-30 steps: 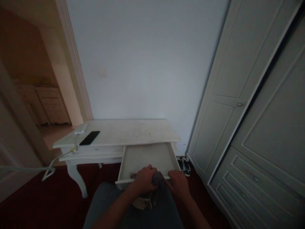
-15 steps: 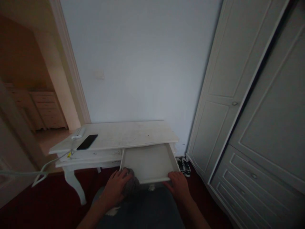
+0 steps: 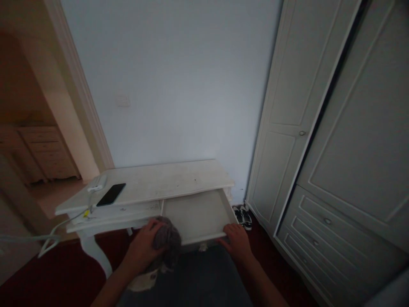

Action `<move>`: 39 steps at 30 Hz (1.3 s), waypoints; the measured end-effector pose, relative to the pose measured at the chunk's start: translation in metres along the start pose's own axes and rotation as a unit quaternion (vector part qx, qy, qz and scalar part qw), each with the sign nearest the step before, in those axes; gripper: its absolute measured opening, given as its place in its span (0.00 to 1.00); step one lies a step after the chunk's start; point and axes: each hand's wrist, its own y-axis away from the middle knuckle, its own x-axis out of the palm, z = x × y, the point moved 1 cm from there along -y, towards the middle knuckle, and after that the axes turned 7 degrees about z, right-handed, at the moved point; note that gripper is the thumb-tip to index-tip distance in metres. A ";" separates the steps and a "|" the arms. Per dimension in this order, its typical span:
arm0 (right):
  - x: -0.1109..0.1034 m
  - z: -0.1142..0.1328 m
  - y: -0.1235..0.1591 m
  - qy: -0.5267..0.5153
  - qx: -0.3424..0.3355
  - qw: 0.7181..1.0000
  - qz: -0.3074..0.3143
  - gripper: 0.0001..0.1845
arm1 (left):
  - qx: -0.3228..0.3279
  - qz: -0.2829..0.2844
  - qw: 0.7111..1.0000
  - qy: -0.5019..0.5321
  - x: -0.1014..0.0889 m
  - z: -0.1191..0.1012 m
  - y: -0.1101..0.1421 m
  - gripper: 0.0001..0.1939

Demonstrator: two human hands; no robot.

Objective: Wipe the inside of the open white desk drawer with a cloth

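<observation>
A crumpled grey cloth (image 3: 171, 243) is bunched in my left hand (image 3: 143, 246), just in front of the left end of the pulled-out drawer (image 3: 198, 215). Below that hand hangs a pale piece (image 3: 143, 281), possibly part of the cloth. My right hand (image 3: 238, 242) grips the drawer's front edge near its right corner, fingers over the top and thumb underneath. The drawer's bare inside shows, and a small knob (image 3: 203, 247) is on its front. It belongs to a worn white table (image 3: 169, 181) against the wall.
On the table's left side lie a black phone (image 3: 111, 195) and a white power strip (image 3: 96, 183), with a pale cable (image 3: 47, 237) running off left. Dark sneakers (image 3: 243, 216) stand on the red carpet beside a grey wardrobe (image 3: 281, 162). A doorway is at the left.
My left hand has lifted the grey cloth off the drawer's front left corner and moved slightly left. My right hand stays on the drawer edge. The view has turned slightly right.
</observation>
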 end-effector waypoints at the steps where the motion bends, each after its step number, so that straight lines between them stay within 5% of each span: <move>1: 0.000 0.000 0.000 0.002 0.000 1.000 -0.003 0.19 | -0.002 0.039 0.999 -0.005 0.012 -0.002 0.001 0.30; 5: 0.003 0.000 0.001 0.004 -0.001 1.000 -0.014 0.18 | 0.002 0.066 0.998 0.011 0.042 0.000 0.002 0.30; 9: 0.006 -0.001 0.002 0.008 -0.001 1.000 -0.020 0.17 | 0.013 0.049 0.996 0.068 0.038 0.019 -0.006 0.29; 14: 0.007 0.000 0.002 0.003 0.007 1.000 -0.016 0.18 | 0.004 -0.037 0.992 0.122 0.039 0.039 -0.035 0.26; 24: 0.005 0.002 0.001 -0.007 0.019 1.000 -0.007 0.20 | -0.076 -0.112 0.989 0.056 0.036 0.026 -0.101 0.24; 28: 0.005 0.003 0.002 -0.011 0.020 1.000 -0.009 0.20 | -0.067 -0.127 0.983 0.115 0.041 0.040 -0.082 0.28; 35: 0.004 0.003 0.001 -0.011 0.016 1.000 -0.010 0.20 | -0.110 -0.054 0.938 0.325 0.036 0.057 -0.003 0.35; 39: 0.007 0.002 0.001 -0.013 0.012 1.000 -0.021 0.20 | -0.063 -0.025 0.958 0.279 0.026 0.039 0.021 0.35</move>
